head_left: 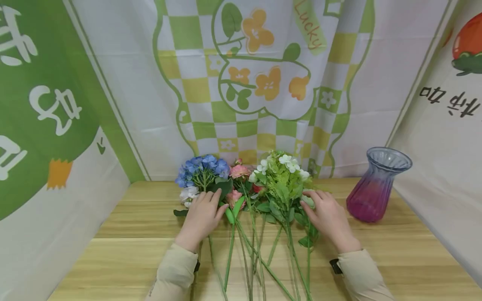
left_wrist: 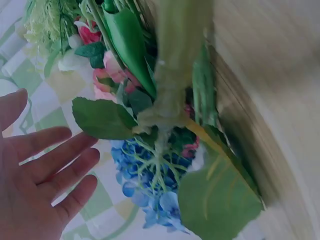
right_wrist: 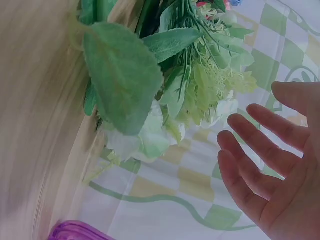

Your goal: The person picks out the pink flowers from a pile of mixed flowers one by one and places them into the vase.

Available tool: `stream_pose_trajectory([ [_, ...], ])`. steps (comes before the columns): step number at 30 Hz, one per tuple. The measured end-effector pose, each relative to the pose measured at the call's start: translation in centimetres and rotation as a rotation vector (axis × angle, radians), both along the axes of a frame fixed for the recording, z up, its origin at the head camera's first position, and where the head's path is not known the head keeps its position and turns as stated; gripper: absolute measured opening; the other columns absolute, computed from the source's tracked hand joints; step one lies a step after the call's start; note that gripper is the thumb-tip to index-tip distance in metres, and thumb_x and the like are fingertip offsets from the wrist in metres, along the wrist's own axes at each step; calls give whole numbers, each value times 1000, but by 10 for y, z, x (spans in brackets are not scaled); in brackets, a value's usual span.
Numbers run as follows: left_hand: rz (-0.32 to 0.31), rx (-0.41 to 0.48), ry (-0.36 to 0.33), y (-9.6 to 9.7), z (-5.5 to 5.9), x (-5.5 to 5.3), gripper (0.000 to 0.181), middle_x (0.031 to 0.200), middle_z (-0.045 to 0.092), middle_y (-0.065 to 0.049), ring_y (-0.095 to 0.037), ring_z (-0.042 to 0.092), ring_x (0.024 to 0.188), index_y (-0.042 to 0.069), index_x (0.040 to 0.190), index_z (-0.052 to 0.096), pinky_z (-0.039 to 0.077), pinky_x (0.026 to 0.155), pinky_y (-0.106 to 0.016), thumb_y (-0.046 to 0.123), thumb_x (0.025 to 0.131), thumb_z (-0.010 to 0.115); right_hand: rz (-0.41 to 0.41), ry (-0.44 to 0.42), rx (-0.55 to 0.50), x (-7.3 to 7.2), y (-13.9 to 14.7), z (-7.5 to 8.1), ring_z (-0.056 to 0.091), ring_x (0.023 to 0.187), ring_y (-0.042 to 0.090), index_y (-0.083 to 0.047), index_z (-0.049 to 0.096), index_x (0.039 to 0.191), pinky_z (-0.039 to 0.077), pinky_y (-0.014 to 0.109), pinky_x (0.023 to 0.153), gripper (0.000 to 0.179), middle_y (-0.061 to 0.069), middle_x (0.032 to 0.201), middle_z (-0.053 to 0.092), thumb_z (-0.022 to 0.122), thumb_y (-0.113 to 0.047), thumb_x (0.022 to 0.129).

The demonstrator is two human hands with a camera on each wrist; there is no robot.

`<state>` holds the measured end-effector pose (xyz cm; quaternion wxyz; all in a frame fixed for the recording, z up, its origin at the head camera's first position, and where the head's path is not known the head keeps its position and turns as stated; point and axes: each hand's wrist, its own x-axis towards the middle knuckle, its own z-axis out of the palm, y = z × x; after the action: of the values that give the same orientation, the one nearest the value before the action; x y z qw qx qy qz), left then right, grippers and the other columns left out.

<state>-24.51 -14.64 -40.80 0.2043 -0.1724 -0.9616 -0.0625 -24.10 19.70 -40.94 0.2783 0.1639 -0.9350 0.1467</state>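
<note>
Artificial flowers lie in a loose row on the wooden table, their stems toward me. My left hand (head_left: 201, 215) is over the blue hydrangea (head_left: 205, 169), its fingers spread; in the left wrist view a leaf (left_wrist: 105, 118) lies by the fingertips, and I cannot tell if they touch. My right hand (head_left: 326, 213) is beside the green-and-white flower bunch (head_left: 280, 184), fingers relaxed, gripping nothing. Pink flowers (head_left: 239, 171) and bright green tulip-like leaves (head_left: 238, 206) lie between the hands. A white flower (head_left: 189, 195) sits left of the left hand.
A glass vase (head_left: 370, 192), blue-grey at the rim and purple-pink below, stands upright at the right of the table (head_left: 128, 242). Behind hangs a green-and-yellow checked cloth (head_left: 199, 90). Printed cloths also hang at the left and right sides.
</note>
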Motion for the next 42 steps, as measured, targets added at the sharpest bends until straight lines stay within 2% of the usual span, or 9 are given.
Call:
stream_pose_trajectory([
  [7, -95, 0, 113, 12, 2, -9, 32, 97, 62, -10, -27, 55, 89, 4, 109, 66, 47, 74, -42, 30, 90, 65, 15, 38, -21, -1, -9, 1, 64, 91, 29, -12, 66, 109, 54, 45, 65, 27, 11, 103, 68, 68, -28, 87],
  [12, -156, 20, 112, 19, 5, -19, 18, 85, 59, -7, -24, 52, 78, 5, 92, 68, 45, 67, -37, 23, 89, 67, 48, 55, -26, -5, -17, 1, 65, 84, 27, -10, 67, 105, 54, 42, 63, 25, 8, 97, 69, 69, -27, 87],
  [17, -197, 12, 110, 28, 10, -31, 17, 83, 61, -10, -26, 54, 76, 2, 90, 70, 48, 69, -39, 19, 87, 69, 57, 66, -38, -12, -23, 3, 63, 71, 22, -11, 68, 104, 50, 36, 53, 23, 4, 92, 70, 70, -26, 86],
  [22, -220, 17, 99, 37, 10, -39, 14, 80, 59, -9, -27, 55, 75, 3, 86, 70, 49, 73, -41, 17, 88, 68, 67, 62, -41, -15, -27, 4, 58, 60, 15, -13, 68, 103, 44, 29, 46, 20, 2, 88, 70, 68, -27, 88],
  [25, -210, 19, 72, 43, 10, -42, 11, 78, 59, -10, -27, 55, 74, 4, 82, 69, 50, 74, -42, 13, 88, 68, 77, 62, -45, -19, -30, 5, 59, 59, 15, -12, 68, 101, 45, 29, 47, 19, 2, 87, 71, 66, -27, 89],
  [28, -187, 39, 10, 50, 10, -46, 6, 81, 61, -11, -29, 57, 78, 3, 84, 69, 51, 77, -44, 9, 85, 69, 79, 61, -53, -22, -33, 6, 61, 59, 15, -12, 68, 99, 47, 31, 49, 18, 3, 87, 71, 65, -27, 90],
  [33, -116, 57, -75, 61, 9, -56, 8, 83, 64, -10, -29, 60, 82, 5, 88, 71, 51, 79, -43, 12, 85, 71, 65, 39, -77, -25, -36, 12, 62, 60, 14, -14, 68, 101, 48, 29, 49, 18, 2, 89, 72, 64, -28, 91],
  [38, -55, 50, -83, 69, 4, -68, 10, 81, 66, -8, -27, 62, 80, 9, 82, 71, 52, 78, -42, 18, 85, 72, 75, 28, -92, -29, -43, 16, 63, 61, 14, -14, 68, 104, 50, 31, 52, 20, 3, 89, 72, 62, -28, 92],
  [42, -27, 43, -68, 71, -1, -74, 19, 67, 60, -5, -22, 60, 66, 11, 70, 66, 53, 66, -37, 22, 84, 73, 74, 23, -109, -31, -50, 19, 62, 59, 13, -16, 69, 103, 48, 30, 49, 18, 1, 88, 72, 62, -28, 92],
])
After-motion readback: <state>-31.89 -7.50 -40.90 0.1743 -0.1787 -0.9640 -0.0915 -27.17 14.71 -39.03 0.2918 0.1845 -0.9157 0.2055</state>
